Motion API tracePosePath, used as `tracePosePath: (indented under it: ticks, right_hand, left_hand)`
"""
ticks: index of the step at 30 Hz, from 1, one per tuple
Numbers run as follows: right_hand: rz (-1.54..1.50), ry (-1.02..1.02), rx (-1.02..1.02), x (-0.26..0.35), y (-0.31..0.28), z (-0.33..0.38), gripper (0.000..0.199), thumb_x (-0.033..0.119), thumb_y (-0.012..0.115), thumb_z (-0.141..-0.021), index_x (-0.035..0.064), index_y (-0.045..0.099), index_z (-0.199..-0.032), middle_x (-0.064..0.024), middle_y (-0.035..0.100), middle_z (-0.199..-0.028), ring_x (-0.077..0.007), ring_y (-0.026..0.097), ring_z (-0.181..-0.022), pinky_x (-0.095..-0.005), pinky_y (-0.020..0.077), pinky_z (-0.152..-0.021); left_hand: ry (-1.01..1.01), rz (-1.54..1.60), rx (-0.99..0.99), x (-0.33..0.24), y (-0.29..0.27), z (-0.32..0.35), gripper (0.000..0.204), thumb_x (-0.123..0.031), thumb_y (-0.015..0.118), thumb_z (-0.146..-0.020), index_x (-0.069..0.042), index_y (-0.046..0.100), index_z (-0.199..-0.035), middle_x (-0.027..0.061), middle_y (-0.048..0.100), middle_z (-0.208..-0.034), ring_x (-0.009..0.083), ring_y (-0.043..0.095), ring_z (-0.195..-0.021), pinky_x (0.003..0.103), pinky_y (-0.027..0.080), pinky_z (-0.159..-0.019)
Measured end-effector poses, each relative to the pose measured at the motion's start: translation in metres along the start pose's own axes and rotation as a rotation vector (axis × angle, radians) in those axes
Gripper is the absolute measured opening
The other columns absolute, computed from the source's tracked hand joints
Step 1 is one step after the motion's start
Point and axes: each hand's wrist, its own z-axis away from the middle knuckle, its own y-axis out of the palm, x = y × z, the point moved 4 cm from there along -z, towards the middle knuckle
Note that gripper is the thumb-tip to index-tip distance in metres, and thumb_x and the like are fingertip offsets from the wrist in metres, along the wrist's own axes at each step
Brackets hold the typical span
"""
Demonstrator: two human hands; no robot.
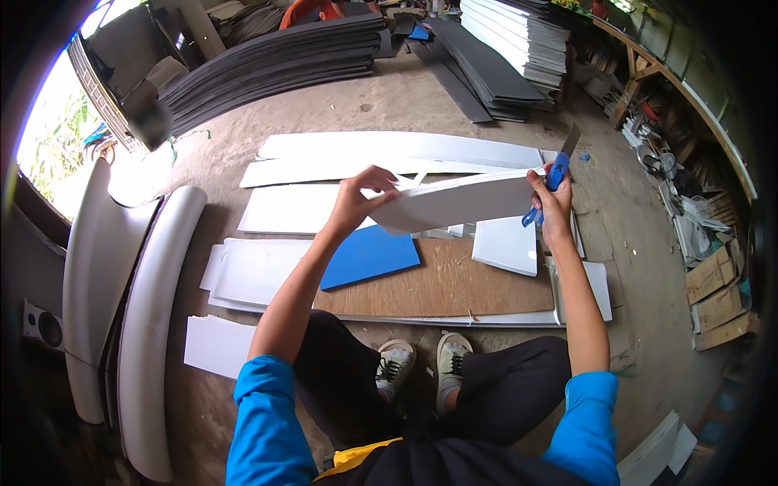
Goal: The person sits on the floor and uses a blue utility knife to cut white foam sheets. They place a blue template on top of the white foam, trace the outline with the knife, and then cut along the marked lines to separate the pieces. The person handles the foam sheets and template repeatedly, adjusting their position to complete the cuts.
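A long white foam strip (466,202) is raised in front of me, tilted, with its grey-shaded face toward me. My left hand (361,198) pinches its left end between thumb and fingers. At the other end, my right hand (554,206) grips a blue utility knife (557,172), blade out and pointing up, while its thumb and fingers also steady the strip. Under the strip lie a brown plywood board (454,279), a blue foam block (369,257) to its left and a small white foam piece (504,245) on its right part.
White foam sheets (397,147) lie beyond and around the plywood. Rolled white sheets (158,324) stand at left. Stacks of dark sheets (275,69) and white sheets (515,36) are at the back. Cardboard (713,287) and scraps line the right side.
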Motion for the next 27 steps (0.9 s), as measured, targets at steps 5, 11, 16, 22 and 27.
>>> tracePosePath:
  ticks: [5,11,16,22,27]
  right_hand:
    - [0.044,-0.023,0.016,0.010,0.011,0.001,0.045,0.027,0.076,-0.068,0.0122,0.042,-0.094,0.0029,0.040,-0.081,-0.0018,0.037,-0.055,-0.0164,0.0289,-0.043]
    - [0.038,-0.005,0.020,0.001,0.008,0.002,0.042,0.025,0.075,-0.069,0.0109,0.043,-0.093,0.0027,0.040,-0.079,-0.0020,0.035,-0.052,-0.0164,0.0285,-0.043]
    - [0.059,0.040,0.030,-0.010,0.000,0.002,0.038,0.021,0.074,-0.071,0.0096,0.044,-0.092,0.0030,0.040,-0.078,-0.0025,0.033,-0.051,-0.0167,0.0269,-0.043]
    - [0.128,0.105,0.002,-0.024,-0.006,-0.003,0.049,0.031,0.077,-0.066,0.0082,0.043,-0.093,0.0012,0.040,-0.077,-0.0034,0.036,-0.053,-0.0175,0.0291,-0.042]
    - [0.158,0.124,0.016,-0.025,-0.001,0.001,0.048,0.029,0.077,-0.066,0.0075,0.043,-0.092,0.0007,0.040,-0.077,-0.0039,0.037,-0.053,-0.0180,0.0296,-0.042]
  left_hand:
    - [0.006,0.050,0.205,-0.003,0.041,-0.001,0.029,-0.019,0.070,-0.071,-0.003,0.064,-0.096,0.0087,0.065,-0.088,0.0166,0.062,-0.079,0.029,0.050,-0.071]
    - [-0.106,0.150,0.237,0.002,0.051,-0.003,0.022,-0.021,0.068,-0.075,0.000,0.063,-0.081,0.0079,0.065,-0.079,0.0131,0.061,-0.074,0.027,0.050,-0.069]
    - [-0.195,0.081,0.202,0.004,0.057,-0.003,0.020,-0.019,0.063,-0.080,0.001,0.061,-0.078,0.0085,0.063,-0.074,0.0147,0.061,-0.072,0.029,0.048,-0.067]
    - [-0.166,-0.203,0.114,0.026,0.048,-0.004,0.023,-0.025,0.062,-0.079,-0.003,0.059,-0.085,0.0107,0.060,-0.076,0.0257,0.057,-0.069,0.035,0.047,-0.070]
    - [0.178,-0.314,0.086,-0.013,0.071,-0.004,0.026,-0.023,0.066,-0.074,-0.008,0.057,-0.094,0.0080,0.055,-0.092,0.0240,0.053,-0.086,0.035,0.045,-0.075]
